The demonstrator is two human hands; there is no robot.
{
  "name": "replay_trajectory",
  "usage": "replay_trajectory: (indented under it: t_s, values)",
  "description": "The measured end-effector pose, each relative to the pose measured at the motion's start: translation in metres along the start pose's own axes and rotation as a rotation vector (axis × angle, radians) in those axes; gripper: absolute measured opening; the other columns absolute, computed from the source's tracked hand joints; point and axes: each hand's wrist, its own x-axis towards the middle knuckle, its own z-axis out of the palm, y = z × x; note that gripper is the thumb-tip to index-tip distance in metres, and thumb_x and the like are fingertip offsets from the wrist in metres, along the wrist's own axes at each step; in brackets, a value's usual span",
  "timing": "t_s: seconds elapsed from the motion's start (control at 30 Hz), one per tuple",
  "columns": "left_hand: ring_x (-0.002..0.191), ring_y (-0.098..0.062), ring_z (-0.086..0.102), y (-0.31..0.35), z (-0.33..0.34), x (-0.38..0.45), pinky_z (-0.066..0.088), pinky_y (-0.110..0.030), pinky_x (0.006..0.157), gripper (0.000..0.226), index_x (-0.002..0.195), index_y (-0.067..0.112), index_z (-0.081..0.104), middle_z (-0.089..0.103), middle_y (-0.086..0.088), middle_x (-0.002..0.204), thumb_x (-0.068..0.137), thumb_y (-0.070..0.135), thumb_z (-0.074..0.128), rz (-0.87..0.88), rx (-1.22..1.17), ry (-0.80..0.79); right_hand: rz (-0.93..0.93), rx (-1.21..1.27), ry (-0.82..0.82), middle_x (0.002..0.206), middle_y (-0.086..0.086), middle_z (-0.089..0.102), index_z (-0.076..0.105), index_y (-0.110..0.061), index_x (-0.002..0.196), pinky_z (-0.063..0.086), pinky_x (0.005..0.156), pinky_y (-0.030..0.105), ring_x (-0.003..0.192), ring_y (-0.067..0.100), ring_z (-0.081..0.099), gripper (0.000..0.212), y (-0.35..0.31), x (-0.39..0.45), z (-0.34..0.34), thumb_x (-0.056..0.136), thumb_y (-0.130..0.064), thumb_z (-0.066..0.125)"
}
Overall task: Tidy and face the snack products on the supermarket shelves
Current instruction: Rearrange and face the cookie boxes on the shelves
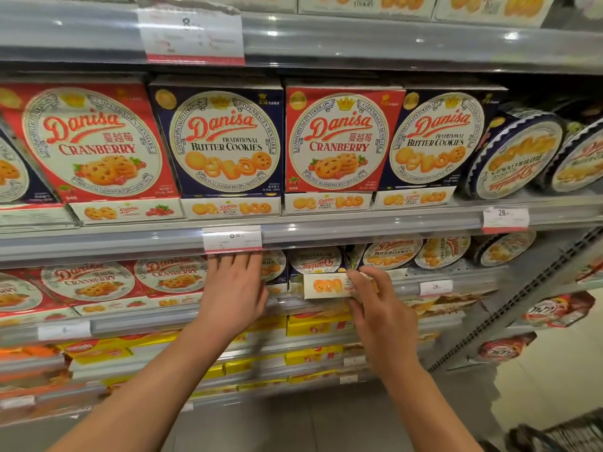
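Both hands reach into the lower Danisa shelf, under the shelf-edge rail (pixel 326 236) w/ the price tag (pixel 232 239).

Left hand (pixel 233 288) — fingers straight and together, laid flat against the boxes right below that tag; fingertips go up behind the rail so what they touch is partly hidden. It grips nothing that I can see.

Right hand (pixel 380 308) — fingers curled round the right end of a white butter cookie box (pixel 328 285), thumb low, other fingers over the top edge. The box sits at the front lip of the lower shelf, long side facing out, cookie pic showing, tilted a bit.

Behind it a blue box (pixel 315 259) stands upside down, logo inverted. Left of the hands, red cranberry boxes (pixel 88 282) lean back in a row. Right of the hands, round-label butter cookie boxes (pixel 391 254) stand close together, then a 2nd price tag (pixel 436 287).

Shelf above: red cranberry and blue butter cookie boxes alternate, faces forward, e.g. the blue butter cookie carton (pixel 225 141) mid-row. At the right end, round tins (pixel 518 158) stand on edge, label upside down.

Lower down, yellow packs (pixel 319 324), blurred.
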Motion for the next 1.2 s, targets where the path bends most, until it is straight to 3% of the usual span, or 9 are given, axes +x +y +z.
replay_trajectory:
  t_s: [0.33,0.57,0.7,0.97,1.1,1.2]
  values:
    - [0.109,-0.038,0.059,-0.002,0.002,-0.004,0.047,-0.056,0.097,0.060,0.128,0.012,0.055,0.063,-0.013,0.120,0.076,0.038,0.071,0.001,-0.047,0.033,0.026,-0.016,0.039,0.131,0.011,0.061,0.063,-0.014,0.127,0.050,0.041,0.031,0.062,0.026,0.066,0.052,-0.009,0.016,0.008,0.079,-0.019,0.084]
    - [0.122,-0.037,0.055,0.000,-0.002,-0.004,0.044,-0.057,0.107,0.068,0.137,0.013,0.051,0.059,-0.011,0.132,0.078,0.040,0.070,-0.014,-0.077,0.021,0.048,-0.113,-0.031,0.127,0.009,0.065,0.066,-0.016,0.127,0.054,0.042,0.030,0.057,0.025,0.066,0.052,-0.013,0.035,0.015,0.079,-0.022,0.086]
    - [0.123,-0.036,0.053,-0.001,-0.001,-0.006,0.042,-0.056,0.108,0.067,0.138,0.015,0.050,0.058,-0.010,0.133,0.079,0.041,0.068,-0.014,-0.080,0.012,0.029,-0.157,-0.046,0.125,0.010,0.065,0.066,-0.016,0.127,0.058,0.047,0.035,0.059,0.027,0.067,0.047,-0.012,0.042,0.021,0.084,-0.029,0.080]
    - [0.125,-0.035,0.049,0.000,-0.001,-0.010,0.039,-0.056,0.109,0.069,0.139,0.015,0.047,0.055,-0.008,0.133,0.078,0.040,0.067,-0.013,-0.095,0.037,-0.058,-0.248,0.046,0.117,0.010,0.067,0.067,-0.016,0.119,0.049,0.045,0.029,0.055,0.024,0.060,0.033,-0.001,0.054,0.040,0.098,-0.040,0.058]
    - [0.124,-0.034,0.049,0.001,0.000,-0.011,0.040,-0.055,0.110,0.070,0.139,0.016,0.046,0.053,-0.008,0.134,0.078,0.041,0.067,-0.016,-0.107,0.037,-0.011,-0.254,-0.059,0.101,0.016,0.069,0.071,-0.008,0.110,0.052,0.049,0.032,0.072,0.030,0.068,0.043,-0.012,0.063,0.042,0.082,-0.038,0.083]
    - [0.124,-0.034,0.049,0.002,0.000,-0.012,0.040,-0.056,0.110,0.071,0.141,0.015,0.046,0.052,-0.008,0.135,0.078,0.041,0.066,-0.016,-0.106,0.034,0.109,-0.269,-0.271,0.103,0.015,0.068,0.068,-0.008,0.113,0.056,0.064,0.037,0.097,0.034,0.067,0.040,-0.026,0.077,0.034,0.092,-0.041,0.072]
